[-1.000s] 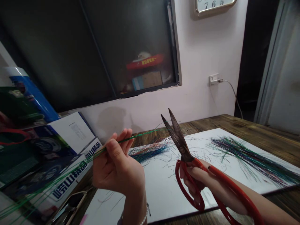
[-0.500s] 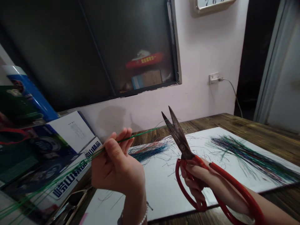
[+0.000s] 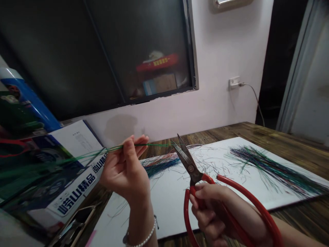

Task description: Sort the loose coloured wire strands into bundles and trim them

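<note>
Green wire strands (image 3: 144,145) run level through the left hand (image 3: 125,168), pinched between the thumb and fingers (image 3: 136,148), which close together on them; the loose ends trail left over a printed box (image 3: 74,195) with blue characters. The right hand (image 3: 213,212) grips red-handled scissors (image 3: 191,168), its fingers curled firmly around the red loops, with the blades parted in a narrow V. The blade tips lie just beside the far end of the strands (whether they touch cannot be told from this view). Below, a white board (image 3: 167,206) on a wooden tabletop (image 3: 295,147) carries a blue-and-red wire bundle (image 3: 160,166) near the left hand, a dark multicoloured wire bundle (image 3: 272,169) further right, and scattered short wire clippings (image 3: 205,161). A pearl bracelet (image 3: 141,242) circles the left wrist. A blue bottle (image 3: 28,97) lies beyond the box, at the far left of the view.
</note>
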Available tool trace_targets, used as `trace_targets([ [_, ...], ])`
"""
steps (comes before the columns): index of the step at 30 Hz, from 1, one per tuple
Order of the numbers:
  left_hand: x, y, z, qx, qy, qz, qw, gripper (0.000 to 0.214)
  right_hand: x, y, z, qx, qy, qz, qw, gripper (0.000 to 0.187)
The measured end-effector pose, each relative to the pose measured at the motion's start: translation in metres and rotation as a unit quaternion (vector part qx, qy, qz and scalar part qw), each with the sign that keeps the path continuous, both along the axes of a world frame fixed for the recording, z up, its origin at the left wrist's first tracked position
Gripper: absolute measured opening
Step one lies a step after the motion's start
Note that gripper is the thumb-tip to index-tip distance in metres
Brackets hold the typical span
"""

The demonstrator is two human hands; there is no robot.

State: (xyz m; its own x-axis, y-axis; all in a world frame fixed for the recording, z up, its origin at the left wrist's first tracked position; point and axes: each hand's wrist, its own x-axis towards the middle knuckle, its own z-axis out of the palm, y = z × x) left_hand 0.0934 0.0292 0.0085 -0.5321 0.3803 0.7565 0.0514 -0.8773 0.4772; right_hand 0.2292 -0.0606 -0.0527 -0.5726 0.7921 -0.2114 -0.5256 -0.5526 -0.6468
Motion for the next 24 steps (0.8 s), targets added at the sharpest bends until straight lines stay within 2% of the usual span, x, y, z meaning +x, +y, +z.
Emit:
trace_targets([
  [7, -0.015, 0.010, -0.003, -0.036, 0.063, -0.005, 0.997, 0.013, -0.013, -0.002, -0.003, -0.033, -0.011, -0.013, 0.999, 0.017],
  [14, -0.019, 0.012, -0.003, -0.049, 0.082, -0.025, 0.995, 0.012, -0.023, -0.005, -0.016, 0.043, 0.004, 0.021, 0.999, 0.025],
  [20, -0.018, 0.014, -0.006, -0.060, 0.107, -0.050, 0.991, 0.012, -0.021, -0.003, -0.010, -0.053, 0.012, 0.009, 0.998, 0.026],
  [24, -0.016, 0.014, -0.007, -0.066, 0.119, -0.062, 0.989, 0.012, -0.020, -0.002, -0.010, -0.062, 0.013, 0.011, 0.998, 0.035],
])
